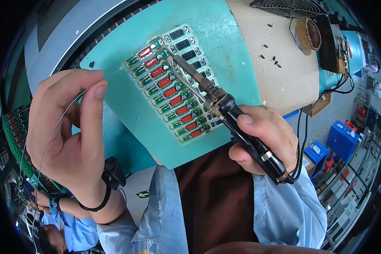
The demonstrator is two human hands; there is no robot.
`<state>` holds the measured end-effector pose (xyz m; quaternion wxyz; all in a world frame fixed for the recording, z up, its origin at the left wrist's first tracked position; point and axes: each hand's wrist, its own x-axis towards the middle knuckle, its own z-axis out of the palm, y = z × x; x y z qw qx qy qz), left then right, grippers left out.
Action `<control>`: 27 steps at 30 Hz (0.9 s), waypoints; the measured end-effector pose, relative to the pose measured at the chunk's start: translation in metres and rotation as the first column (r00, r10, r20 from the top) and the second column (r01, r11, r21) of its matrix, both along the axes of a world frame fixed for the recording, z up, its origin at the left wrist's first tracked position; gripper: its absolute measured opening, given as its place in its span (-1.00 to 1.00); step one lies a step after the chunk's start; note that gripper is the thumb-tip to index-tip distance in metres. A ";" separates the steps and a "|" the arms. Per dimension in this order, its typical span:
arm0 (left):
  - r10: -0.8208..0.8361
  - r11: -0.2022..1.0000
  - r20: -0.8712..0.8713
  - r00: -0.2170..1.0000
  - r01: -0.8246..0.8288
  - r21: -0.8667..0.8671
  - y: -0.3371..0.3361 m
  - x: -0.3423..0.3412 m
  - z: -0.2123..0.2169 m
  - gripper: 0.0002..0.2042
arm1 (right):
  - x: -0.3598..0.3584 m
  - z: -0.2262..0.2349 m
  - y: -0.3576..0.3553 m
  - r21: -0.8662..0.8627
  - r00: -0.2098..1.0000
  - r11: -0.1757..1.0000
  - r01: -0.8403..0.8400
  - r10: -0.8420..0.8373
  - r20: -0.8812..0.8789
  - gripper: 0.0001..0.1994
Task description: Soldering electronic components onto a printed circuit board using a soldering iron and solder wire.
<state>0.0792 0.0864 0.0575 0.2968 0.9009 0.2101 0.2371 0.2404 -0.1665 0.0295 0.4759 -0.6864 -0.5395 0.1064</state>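
My left hand (74, 118) pinches a thin solder wire (114, 73) between thumb and forefinger. Its free end reaches toward the upper boards, and the rest trails down past my wrist. In my right hand (268, 131) is a black soldering iron (245, 125) with a bent metal tube (185, 80) alongside its shaft. The iron's tip is at the right end of the upper boards; whether it touches is unclear. A row of small green circuit boards (169, 92) with red parts lies in a teal sheet (135, 114). Black digit displays (183, 45) sit at their right ends, partly hidden by the iron.
Several small black parts (275, 61) lie on the beige surface (279, 89), near a round brown-lined holder (305, 36) and a black wire guard (290, 6). More boards (19, 144) stand at far left, near another person's blue sleeve (80, 224). Blue crates (342, 139) stand at right.
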 end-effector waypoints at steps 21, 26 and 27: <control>0.011 1.000 -0.042 0.999 -0.012 -0.022 -0.011 0.002 -0.004 -0.89 | -0.001 -0.008 -0.006 -0.024 0.993 0.997 -0.076 0.078 0.084 -0.51; 0.015 1.000 -0.042 0.999 -0.016 -0.027 -0.011 0.002 -0.005 -0.90 | -0.001 -0.006 -0.007 -0.041 0.994 0.996 -0.076 0.079 0.072 -0.51; 0.013 1.000 -0.043 0.999 -0.015 -0.027 -0.011 0.003 -0.004 -0.90 | -0.001 -0.006 -0.007 -0.043 0.994 0.996 -0.073 0.076 0.072 -0.50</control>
